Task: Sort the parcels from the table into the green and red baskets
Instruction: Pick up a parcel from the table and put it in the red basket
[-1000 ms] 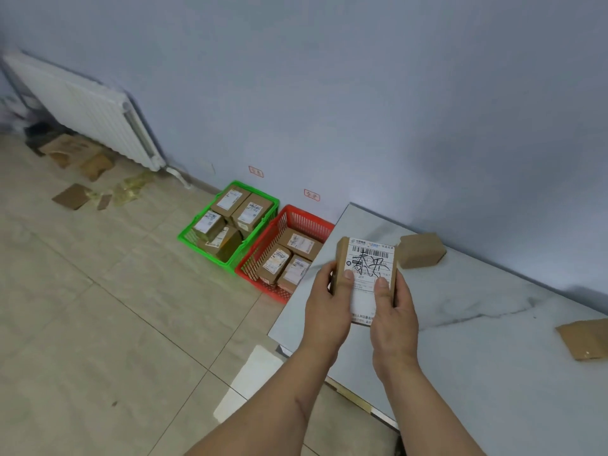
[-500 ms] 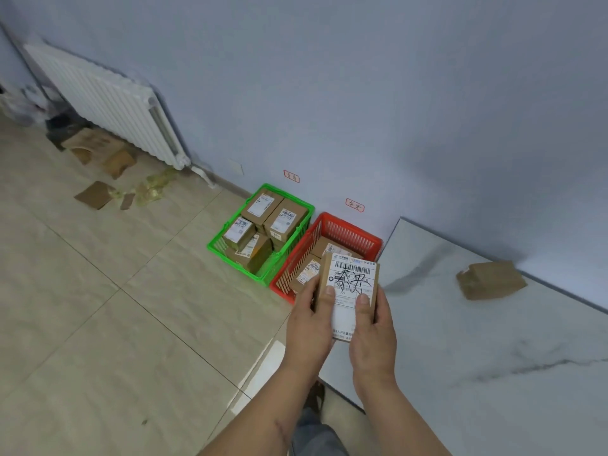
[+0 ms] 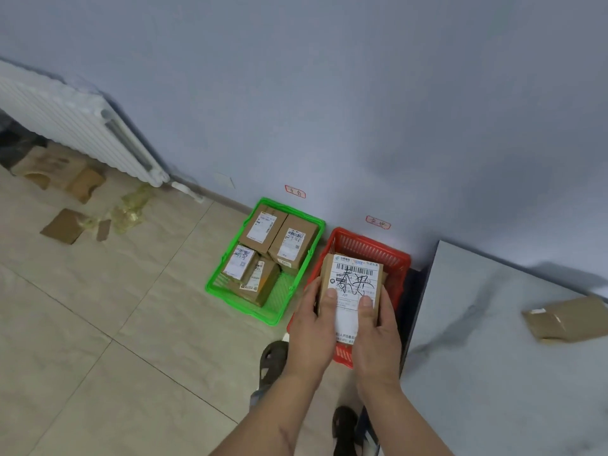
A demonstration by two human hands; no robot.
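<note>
far left we see a white radiator (image 3: 75, 123) above cardboard scraps (image 3: 62, 225) | green basket (image 3: 263, 258) holds four labelled boxes | our left hand (image 3: 312, 327) and right hand (image 3: 375, 334) clamp fingers and thumbs on the labelled parcel (image 3: 353, 284) over the red basket (image 3: 368, 251) | right, another parcel (image 3: 566, 319) lies on the table (image 3: 477, 373)
</note>
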